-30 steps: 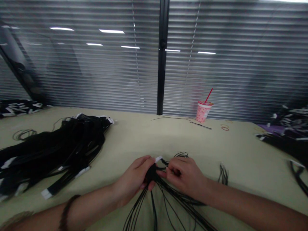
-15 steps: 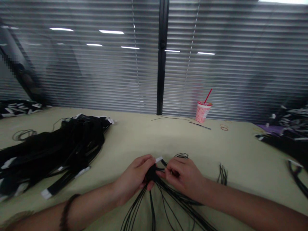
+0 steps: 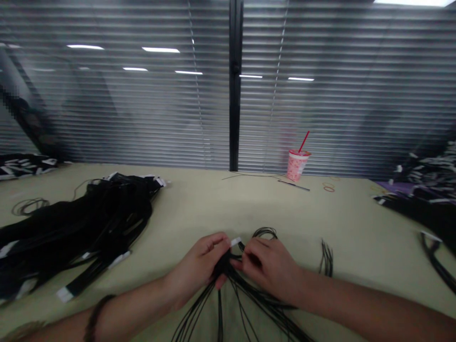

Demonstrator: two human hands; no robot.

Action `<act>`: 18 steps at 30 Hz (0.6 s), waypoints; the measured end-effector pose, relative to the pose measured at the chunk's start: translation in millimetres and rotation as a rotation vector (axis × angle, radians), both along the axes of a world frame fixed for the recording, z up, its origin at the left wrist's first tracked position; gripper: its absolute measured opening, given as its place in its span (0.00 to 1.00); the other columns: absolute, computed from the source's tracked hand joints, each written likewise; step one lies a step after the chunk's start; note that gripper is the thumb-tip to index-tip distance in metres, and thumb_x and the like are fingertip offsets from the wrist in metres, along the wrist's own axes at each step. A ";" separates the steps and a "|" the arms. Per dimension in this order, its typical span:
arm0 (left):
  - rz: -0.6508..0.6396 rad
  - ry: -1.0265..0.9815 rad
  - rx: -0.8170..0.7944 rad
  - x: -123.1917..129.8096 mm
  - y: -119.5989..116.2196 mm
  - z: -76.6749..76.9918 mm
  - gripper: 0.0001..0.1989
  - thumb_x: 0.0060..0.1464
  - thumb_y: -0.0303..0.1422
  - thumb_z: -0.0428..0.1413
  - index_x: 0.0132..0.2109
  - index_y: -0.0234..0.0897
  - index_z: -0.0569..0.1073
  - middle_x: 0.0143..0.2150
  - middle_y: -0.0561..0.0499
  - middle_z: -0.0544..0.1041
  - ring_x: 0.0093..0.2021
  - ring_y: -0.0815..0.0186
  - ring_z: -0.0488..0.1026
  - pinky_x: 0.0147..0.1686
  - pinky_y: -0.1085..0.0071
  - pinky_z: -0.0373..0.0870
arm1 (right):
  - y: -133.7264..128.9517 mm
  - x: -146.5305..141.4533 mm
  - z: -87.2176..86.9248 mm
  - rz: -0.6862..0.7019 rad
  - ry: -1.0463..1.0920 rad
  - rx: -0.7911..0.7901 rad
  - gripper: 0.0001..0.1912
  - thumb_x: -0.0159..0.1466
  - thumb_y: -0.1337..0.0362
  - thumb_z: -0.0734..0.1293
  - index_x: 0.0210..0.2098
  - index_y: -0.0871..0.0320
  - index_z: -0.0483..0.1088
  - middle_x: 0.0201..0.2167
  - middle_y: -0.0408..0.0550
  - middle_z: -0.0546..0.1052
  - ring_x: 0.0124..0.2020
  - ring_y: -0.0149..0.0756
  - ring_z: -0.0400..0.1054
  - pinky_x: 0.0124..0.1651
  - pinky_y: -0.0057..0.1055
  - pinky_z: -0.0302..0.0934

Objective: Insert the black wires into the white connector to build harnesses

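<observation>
Cup (image 3: 298, 166): landmark; print on side too small to read
Cable bundle (image 3: 249, 286): nearer than the cup, to its left; middle hidden by left hand (image 3: 204, 259), trailing wires cut off by bottom edge
Right hand (image 3: 269, 266): nearer than the cup; curled fingers hide which strand they pinch
Short wires (image 3: 327, 259): nearer than the cup, to its right; lower ends hidden by right forearm (image 3: 345, 294)
Black pile (image 3: 110, 213): left of the cup; cut off by left edge
Stack (image 3: 432, 178): right of the cup; cut off by right edge
Blinds (image 3: 153, 118): behind the cup; reflections blurred
</observation>
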State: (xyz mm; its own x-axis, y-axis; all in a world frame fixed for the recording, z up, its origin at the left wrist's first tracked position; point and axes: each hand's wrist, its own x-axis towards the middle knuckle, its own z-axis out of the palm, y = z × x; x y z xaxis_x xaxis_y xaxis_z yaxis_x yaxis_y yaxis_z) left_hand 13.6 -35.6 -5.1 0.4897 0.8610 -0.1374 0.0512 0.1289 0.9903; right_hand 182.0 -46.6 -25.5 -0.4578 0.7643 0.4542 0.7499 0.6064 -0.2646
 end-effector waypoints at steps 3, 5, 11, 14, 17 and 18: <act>0.020 0.045 0.050 1.5 -1.5 -0.5 0.13 0.53 0.40 0.46 0.29 0.34 0.64 0.22 0.57 0.67 0.13 0.79 0.59 0.12 0.81 0.50 | 4.0 0.4 -3.2 -0.013 0.045 -0.045 0.11 0.59 0.61 0.59 0.24 0.59 0.63 0.19 0.40 0.68 0.20 0.26 0.60 0.24 0.24 0.47; 0.010 0.061 0.068 2.2 -2.5 -0.1 0.13 0.53 0.39 0.46 0.28 0.34 0.65 0.21 0.57 0.67 0.13 0.79 0.59 0.11 0.82 0.52 | 4.5 0.2 -3.4 0.006 0.027 -0.056 0.10 0.59 0.62 0.59 0.24 0.59 0.63 0.20 0.41 0.69 0.21 0.27 0.60 0.24 0.24 0.47; -0.034 0.115 0.089 3.4 -1.3 1.9 0.13 0.54 0.37 0.46 0.27 0.34 0.66 0.19 0.55 0.71 0.11 0.79 0.56 0.09 0.83 0.49 | -2.5 -1.1 1.1 0.033 -0.058 -0.052 0.08 0.59 0.65 0.57 0.26 0.61 0.63 0.23 0.45 0.71 0.24 0.30 0.63 0.26 0.26 0.49; -0.043 0.111 0.076 4.3 -0.6 3.6 0.13 0.53 0.37 0.46 0.27 0.34 0.66 0.21 0.53 0.73 0.11 0.79 0.56 0.09 0.83 0.49 | -4.0 -1.7 0.6 0.016 -0.035 -0.033 0.08 0.59 0.65 0.56 0.26 0.60 0.63 0.22 0.45 0.70 0.23 0.30 0.62 0.26 0.26 0.49; -0.049 0.098 0.053 5.0 -1.9 6.1 0.12 0.53 0.37 0.47 0.27 0.34 0.66 0.21 0.53 0.73 0.11 0.79 0.56 0.10 0.82 0.49 | -0.8 -3.2 -1.5 0.014 0.028 -0.042 0.07 0.57 0.66 0.58 0.24 0.60 0.63 0.20 0.43 0.69 0.22 0.28 0.61 0.25 0.25 0.48; -0.041 0.086 0.043 5.2 -2.6 6.6 0.12 0.53 0.37 0.47 0.27 0.34 0.65 0.21 0.54 0.72 0.11 0.79 0.56 0.10 0.82 0.49 | 1.7 -3.4 -2.3 0.012 0.062 -0.054 0.06 0.56 0.67 0.58 0.23 0.60 0.62 0.19 0.42 0.67 0.21 0.27 0.60 0.25 0.24 0.48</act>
State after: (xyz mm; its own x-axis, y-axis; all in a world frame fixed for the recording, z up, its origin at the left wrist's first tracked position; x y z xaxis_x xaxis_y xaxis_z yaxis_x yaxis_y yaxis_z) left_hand 18.8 -38.2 1.6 0.5129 0.8463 -0.1442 0.1406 0.0829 0.9866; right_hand 178.5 -44.8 -27.8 -0.4393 0.7829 0.4405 0.7235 0.5991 -0.3430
